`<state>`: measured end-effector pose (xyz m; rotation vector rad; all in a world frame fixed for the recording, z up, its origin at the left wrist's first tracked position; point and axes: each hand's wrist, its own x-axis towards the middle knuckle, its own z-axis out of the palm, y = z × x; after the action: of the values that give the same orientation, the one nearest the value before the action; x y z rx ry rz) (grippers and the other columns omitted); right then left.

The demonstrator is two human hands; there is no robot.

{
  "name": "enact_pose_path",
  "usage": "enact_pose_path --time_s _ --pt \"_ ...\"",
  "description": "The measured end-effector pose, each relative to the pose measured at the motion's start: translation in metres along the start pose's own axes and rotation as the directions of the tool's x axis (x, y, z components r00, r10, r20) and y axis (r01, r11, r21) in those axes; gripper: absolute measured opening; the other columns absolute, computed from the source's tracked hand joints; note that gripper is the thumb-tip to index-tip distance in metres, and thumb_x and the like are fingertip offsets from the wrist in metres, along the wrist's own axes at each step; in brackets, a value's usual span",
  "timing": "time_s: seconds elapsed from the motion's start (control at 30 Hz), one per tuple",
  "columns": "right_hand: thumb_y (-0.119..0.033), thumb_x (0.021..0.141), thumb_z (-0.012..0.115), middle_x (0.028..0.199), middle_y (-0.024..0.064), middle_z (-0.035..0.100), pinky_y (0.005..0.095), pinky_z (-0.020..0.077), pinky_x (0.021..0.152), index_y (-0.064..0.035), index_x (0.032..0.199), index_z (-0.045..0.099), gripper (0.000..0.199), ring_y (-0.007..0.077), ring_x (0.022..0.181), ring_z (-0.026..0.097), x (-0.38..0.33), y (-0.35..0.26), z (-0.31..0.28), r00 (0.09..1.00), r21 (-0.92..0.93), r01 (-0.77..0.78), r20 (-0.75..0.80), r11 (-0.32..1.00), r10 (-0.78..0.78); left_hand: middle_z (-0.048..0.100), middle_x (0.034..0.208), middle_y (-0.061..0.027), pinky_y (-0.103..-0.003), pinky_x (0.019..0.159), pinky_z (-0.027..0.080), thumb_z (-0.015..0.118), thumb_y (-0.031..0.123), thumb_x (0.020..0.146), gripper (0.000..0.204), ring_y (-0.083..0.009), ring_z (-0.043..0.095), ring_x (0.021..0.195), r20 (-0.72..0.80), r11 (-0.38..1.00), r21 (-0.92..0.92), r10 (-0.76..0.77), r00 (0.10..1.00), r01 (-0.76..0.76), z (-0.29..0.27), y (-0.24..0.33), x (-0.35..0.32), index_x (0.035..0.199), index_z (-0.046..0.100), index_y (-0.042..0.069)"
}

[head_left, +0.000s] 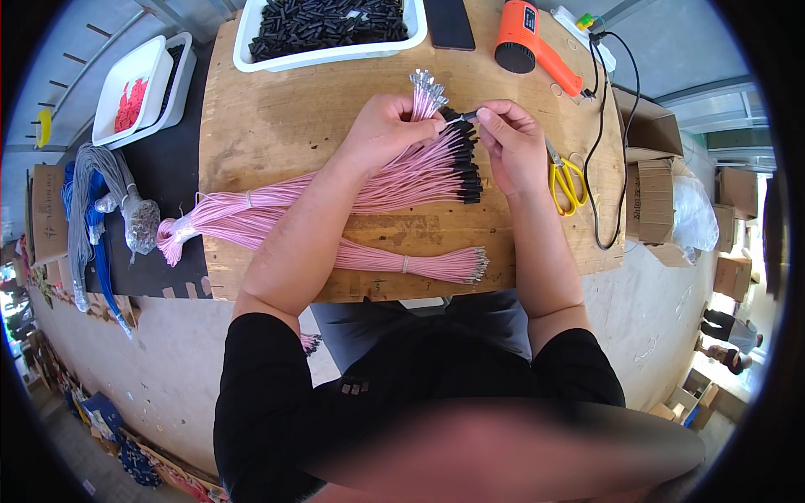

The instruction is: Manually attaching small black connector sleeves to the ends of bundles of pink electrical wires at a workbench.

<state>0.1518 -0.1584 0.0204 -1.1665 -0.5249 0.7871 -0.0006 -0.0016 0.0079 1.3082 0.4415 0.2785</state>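
Forearms reach over the wooden board (277,126). Left hand (381,130) clasps the pink wire bundle (394,180); right hand (511,142) pinches one black sleeve (466,115). Wires appear light, limp; grip near terminals.

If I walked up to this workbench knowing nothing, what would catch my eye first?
Probably the fan of pink wires spread across the middle of the wooden board, gripped by the left hand while the right hand pinches a small black sleeve at one wire's tip. Next, the orange heat gun lying at the board's far right, with yellow-handled scissors just right of the right hand.
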Motion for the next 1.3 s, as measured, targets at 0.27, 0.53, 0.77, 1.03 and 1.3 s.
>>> enact_pose_path --time_s 0.27,0.53,0.77,1.03,1.3 --pt "-0.016 0.098 0.064 0.086 0.0062 0.068 0.0192 0.0291 0.049 0.0017 0.104 0.066 0.018 0.0053 0.057 0.043 0.0039 -0.0013 -0.0074 0.964 0.216 -0.258 0.125 0.941 0.236 0.069 0.082 -0.0042 -0.024 0.067 0.050 0.073 0.010 0.088 0.016 -0.0087 0.061 0.072 0.008 0.982 0.181 0.047 0.999 -0.048 -0.0032 -0.0049 0.0030 0.096 0.071 -0.004" --pt "-0.017 0.099 0.062 0.083 0.0049 0.067 0.0195 0.0304 0.049 0.0000 0.102 0.066 0.018 0.0053 0.055 0.042 0.0008 -0.0029 0.0008 0.956 0.146 -0.273 0.155 0.951 0.250 0.069 0.082 -0.0039 -0.023 0.067 0.049 0.073 0.009 0.088 0.015 -0.0079 0.061 0.073 0.009 0.978 0.203 0.043 0.999 -0.044 -0.0040 -0.0079 0.0035 0.096 0.072 -0.003" --pt "-0.015 0.098 0.063 0.086 0.0067 0.069 0.0191 0.0314 0.050 0.0003 0.103 0.066 0.016 0.0052 0.055 0.043 0.0013 0.0031 -0.0026 0.955 0.148 -0.275 0.153 0.950 0.253 0.069 0.082 -0.0040 -0.022 0.068 0.049 0.073 0.009 0.089 0.015 -0.0081 0.061 0.073 0.008 0.979 0.203 0.036 0.999 -0.037 -0.0032 -0.0066 0.0033 0.097 0.071 -0.003" --pt "-0.014 0.096 0.065 0.084 0.0079 0.070 0.0194 0.0314 0.049 0.0019 0.102 0.067 0.017 0.0054 0.056 0.044 0.0015 -0.0018 -0.0018 0.943 0.221 -0.310 0.192 0.925 0.271 0.069 0.083 -0.0040 -0.023 0.067 0.050 0.072 0.009 0.090 0.015 -0.0080 0.062 0.073 0.019 0.983 0.181 0.040 0.999 -0.042 -0.0040 -0.0071 0.0035 0.097 0.071 -0.004" --pt "-0.013 0.096 0.065 0.085 0.0071 0.069 0.0192 0.0310 0.049 0.0010 0.101 0.067 0.016 0.0053 0.057 0.045 0.0023 0.0002 -0.0034 0.945 0.203 -0.298 0.201 0.933 0.258 0.069 0.083 -0.0038 -0.022 0.067 0.049 0.074 0.010 0.089 0.016 -0.0075 0.061 0.073 0.021 0.986 0.162 0.030 0.999 -0.034 -0.0038 -0.0057 0.0028 0.097 0.071 -0.003"
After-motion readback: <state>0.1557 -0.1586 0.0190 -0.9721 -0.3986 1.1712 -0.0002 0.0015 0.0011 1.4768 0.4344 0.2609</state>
